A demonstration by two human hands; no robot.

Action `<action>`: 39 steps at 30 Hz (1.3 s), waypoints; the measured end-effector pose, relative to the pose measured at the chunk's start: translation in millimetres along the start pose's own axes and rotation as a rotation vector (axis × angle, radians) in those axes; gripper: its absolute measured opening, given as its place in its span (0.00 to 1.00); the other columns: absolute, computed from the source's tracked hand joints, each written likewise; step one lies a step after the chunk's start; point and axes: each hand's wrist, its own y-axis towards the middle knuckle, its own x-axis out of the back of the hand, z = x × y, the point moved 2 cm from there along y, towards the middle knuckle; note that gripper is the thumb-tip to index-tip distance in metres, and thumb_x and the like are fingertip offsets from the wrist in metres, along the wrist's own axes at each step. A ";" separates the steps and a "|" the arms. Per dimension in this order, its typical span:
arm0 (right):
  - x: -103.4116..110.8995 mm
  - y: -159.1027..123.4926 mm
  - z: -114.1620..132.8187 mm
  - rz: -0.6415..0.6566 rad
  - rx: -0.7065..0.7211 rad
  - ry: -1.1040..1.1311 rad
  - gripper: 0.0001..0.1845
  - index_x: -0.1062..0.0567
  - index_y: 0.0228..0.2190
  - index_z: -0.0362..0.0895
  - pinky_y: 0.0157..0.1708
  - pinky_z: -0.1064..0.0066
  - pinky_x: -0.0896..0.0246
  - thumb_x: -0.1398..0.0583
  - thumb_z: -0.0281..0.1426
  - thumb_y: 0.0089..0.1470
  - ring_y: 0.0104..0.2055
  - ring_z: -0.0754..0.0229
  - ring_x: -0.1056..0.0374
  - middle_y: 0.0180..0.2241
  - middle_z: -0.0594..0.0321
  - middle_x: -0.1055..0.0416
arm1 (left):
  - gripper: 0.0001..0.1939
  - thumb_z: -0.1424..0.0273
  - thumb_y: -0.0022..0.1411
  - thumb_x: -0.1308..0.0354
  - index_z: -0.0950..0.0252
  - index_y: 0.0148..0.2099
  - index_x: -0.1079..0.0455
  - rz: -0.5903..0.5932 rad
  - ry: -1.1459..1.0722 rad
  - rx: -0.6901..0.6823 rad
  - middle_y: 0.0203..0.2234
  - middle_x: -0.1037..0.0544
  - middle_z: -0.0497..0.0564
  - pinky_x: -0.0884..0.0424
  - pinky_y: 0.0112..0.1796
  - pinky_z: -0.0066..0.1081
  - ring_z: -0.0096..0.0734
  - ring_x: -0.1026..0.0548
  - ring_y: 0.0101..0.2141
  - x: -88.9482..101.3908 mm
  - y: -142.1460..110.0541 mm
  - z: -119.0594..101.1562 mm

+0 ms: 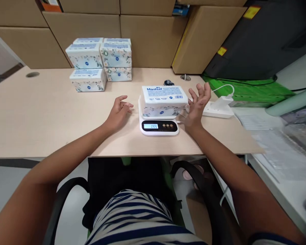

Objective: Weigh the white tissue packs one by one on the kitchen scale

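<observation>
A white tissue pack printed "Manhua" rests on a small digital scale, whose lit display appears to read 144. My right hand is just beside the pack's right end, fingers spread and raised; whether a fingertip touches the pack I cannot tell. To the left of the scale, my left hand hovers or rests at the table with fingers loosely curved, apart from the pack and holding nothing. Farther back on the left stand several stacked tissue packs in two columns.
Cardboard boxes wall off the back of the wooden table. A white power strip with a cable lies right of my right hand. Behind it are a green crate and a dark case. A small black object sits behind the scale.
</observation>
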 end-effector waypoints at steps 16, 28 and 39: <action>8.8 14.5 3.1 -0.253 -0.191 0.107 0.54 0.71 0.79 0.52 0.74 0.34 0.47 0.64 0.66 0.66 0.82 0.39 0.51 0.81 0.43 0.69 | 0.33 0.61 0.79 0.47 0.67 0.77 0.49 -0.021 0.102 0.077 0.51 0.18 0.59 0.26 0.60 0.47 0.35 0.17 0.46 -1.8 2.3 -4.0; 12.8 -1.4 52.9 0.198 -0.408 0.323 0.58 0.44 0.77 0.56 0.73 0.36 0.40 0.68 0.72 0.60 0.80 0.43 0.43 0.77 0.49 0.39 | 0.54 0.43 0.65 0.30 0.57 0.81 0.49 0.134 -0.029 0.053 0.80 0.45 0.69 0.36 0.72 0.59 0.63 0.40 0.77 -22.9 -20.5 -14.5; -141.8 68.3 178.6 0.646 0.086 0.479 0.63 0.65 0.82 0.52 0.80 0.48 0.49 0.34 0.51 0.63 0.80 0.48 0.43 0.82 0.55 0.51 | 0.43 0.51 0.69 0.36 0.60 0.77 0.44 -0.422 0.216 -0.455 0.76 0.35 0.63 0.39 0.74 0.48 0.51 0.36 0.76 99.4 19.3 -65.7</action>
